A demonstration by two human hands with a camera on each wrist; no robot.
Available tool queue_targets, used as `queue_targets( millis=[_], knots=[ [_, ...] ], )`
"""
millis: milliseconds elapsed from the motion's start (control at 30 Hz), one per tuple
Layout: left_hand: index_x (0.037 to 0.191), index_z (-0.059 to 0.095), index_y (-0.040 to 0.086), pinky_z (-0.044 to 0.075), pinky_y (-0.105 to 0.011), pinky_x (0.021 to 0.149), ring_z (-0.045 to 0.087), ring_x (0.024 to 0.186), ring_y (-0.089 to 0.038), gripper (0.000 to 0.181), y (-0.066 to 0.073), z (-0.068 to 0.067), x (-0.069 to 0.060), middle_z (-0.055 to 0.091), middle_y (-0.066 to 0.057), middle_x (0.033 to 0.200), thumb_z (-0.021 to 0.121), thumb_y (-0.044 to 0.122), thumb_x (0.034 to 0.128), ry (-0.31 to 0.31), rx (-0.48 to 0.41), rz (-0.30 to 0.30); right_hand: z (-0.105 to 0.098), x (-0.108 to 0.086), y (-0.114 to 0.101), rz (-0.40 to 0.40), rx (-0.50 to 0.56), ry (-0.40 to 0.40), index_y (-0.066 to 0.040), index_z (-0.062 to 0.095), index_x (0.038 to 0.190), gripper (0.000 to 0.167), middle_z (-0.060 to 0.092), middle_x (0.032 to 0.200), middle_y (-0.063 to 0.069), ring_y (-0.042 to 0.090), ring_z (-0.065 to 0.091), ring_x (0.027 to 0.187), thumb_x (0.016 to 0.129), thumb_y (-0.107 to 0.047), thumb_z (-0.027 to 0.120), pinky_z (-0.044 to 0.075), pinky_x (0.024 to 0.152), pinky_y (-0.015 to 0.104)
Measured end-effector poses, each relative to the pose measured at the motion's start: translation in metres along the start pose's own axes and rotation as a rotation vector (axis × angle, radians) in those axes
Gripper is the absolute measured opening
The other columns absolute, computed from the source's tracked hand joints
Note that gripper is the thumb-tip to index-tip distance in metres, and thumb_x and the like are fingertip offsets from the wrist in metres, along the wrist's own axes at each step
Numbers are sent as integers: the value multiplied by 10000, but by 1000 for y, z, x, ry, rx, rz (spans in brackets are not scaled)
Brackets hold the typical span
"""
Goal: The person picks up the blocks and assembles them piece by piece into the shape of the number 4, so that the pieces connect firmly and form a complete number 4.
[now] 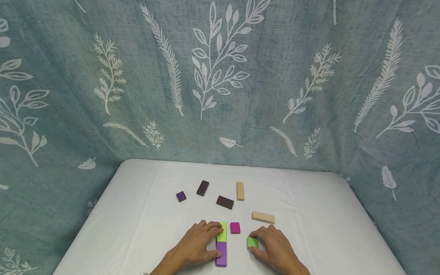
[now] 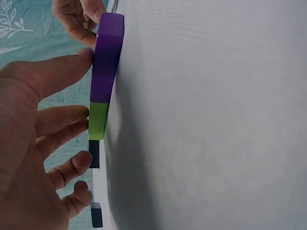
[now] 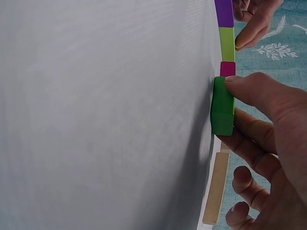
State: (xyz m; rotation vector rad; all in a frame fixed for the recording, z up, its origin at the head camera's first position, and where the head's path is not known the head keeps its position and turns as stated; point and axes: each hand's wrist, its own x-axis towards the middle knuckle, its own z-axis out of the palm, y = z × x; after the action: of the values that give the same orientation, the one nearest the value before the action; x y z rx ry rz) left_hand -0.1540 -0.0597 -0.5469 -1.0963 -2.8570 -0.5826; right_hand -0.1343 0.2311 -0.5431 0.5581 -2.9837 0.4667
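A lime block and a purple block lie end to end on the white table. The left hand rests its thumb on the purple block's left side and its fingers on the lime block; the left wrist view shows the thumb at the purple block and fingertips beside the lime block. The right hand pinches a green block between thumb and fingers; in the right wrist view the green block is held at both ends. A magenta block lies between the hands.
Farther back on the white table lie a dark purple cube, two dark brown blocks and a wooden block. Another wooden block lies just beyond the right hand. A patterned teal cloth hangs behind and at the sides.
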Motion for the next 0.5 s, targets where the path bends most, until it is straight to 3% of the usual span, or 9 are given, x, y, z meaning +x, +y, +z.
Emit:
queue_targets(
  millis=[167,500],
  knots=[
    [1330,664,149,436,-282,816,526,1047,-134,612,0,0,0,588,42,1378,763,494,835,9,13,11,-2,-1,0,-8,1,0,-264,742,1021,290,675,1002,-159,47,428,817,777,-374,853,412,696,281],
    [1338,664,167,437,-292,818,542,1061,-125,611,2,-1,0,591,68,1374,765,509,843,-18,-18,-33,-6,1,-1,17,35,-47,-269,753,1031,285,684,1006,-162,29,433,799,790,-388,845,425,680,271]
  ],
)
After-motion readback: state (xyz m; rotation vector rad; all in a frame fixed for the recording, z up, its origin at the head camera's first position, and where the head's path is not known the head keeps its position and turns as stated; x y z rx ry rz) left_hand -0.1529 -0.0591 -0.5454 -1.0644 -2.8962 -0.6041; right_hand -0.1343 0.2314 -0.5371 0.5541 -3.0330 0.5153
